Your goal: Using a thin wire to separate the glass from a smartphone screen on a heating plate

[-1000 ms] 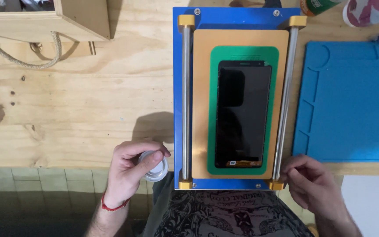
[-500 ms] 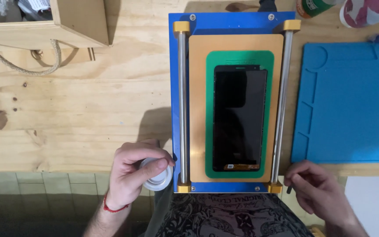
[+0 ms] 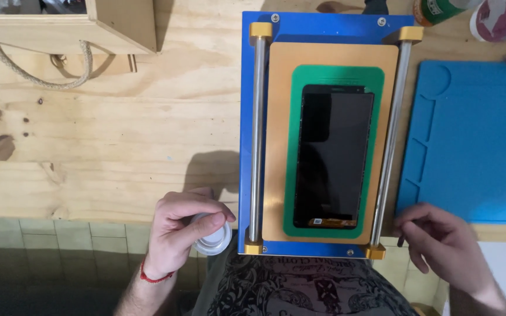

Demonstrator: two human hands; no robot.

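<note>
Left hand (image 3: 180, 231) edged lower, fingers curled around white spool (image 3: 211, 237), right hand (image 3: 443, 246) pinching thin end

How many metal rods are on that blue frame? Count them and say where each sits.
2. One metal rod runs along the left side of the blue frame, the other rod along its right side, flanking the phone. None seems hidden.

A small round white spool (image 3: 213, 237) sits in the left hand (image 3: 178, 234) at the near edge of the desk (image 3: 106, 146), just left of the blue frame (image 3: 323, 26). It looks like a flat ring. The fingers (image 3: 206, 206) curl over its top and hide part of it.
</note>
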